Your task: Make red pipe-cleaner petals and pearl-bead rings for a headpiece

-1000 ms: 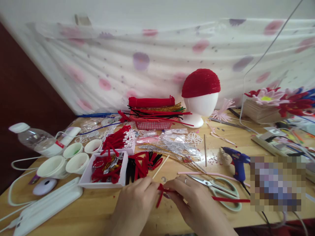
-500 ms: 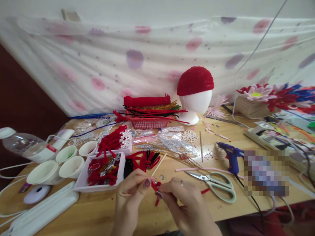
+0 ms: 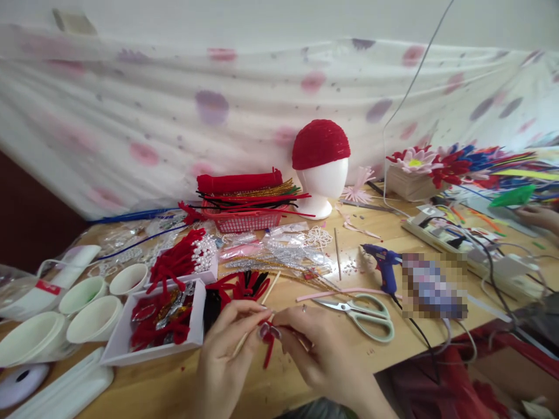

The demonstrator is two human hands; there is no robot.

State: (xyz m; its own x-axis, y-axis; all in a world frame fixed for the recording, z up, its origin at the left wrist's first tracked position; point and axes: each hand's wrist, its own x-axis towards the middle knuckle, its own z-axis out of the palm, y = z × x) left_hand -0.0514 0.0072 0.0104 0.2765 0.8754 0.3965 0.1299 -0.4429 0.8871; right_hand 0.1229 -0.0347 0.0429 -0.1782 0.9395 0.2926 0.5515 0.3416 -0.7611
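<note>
Both hands meet over the front of the table. My left hand [image 3: 227, 343] pinches a short red pipe cleaner [image 3: 268, 353], whose loose end hangs down between the hands. Thumb and fingers of my right hand [image 3: 321, 343] close on the same red piece from the other side; its upper part is hidden by fingertips. A thin wooden stick [image 3: 271, 287] passes behind or through my left hand; I cannot tell whether it is gripped. Green-handled scissors [image 3: 367, 317] lie right of my right hand. A white box [image 3: 198, 314] of red and silver pieces stands left of my left hand.
A red basket [image 3: 248, 221] of pipe cleaners and a white foam head [image 3: 321, 180] in a red cap stand behind. Right are a blue glue gun [image 3: 386, 267], a power strip [image 3: 441, 247] and another person's hand [image 3: 539, 216]. Paper cups [image 3: 94, 320] stand left.
The view has swung right, so the table things sit further left, and another person's hand has come into view. My fingertips have drawn closer together around the red pipe cleaner.
</note>
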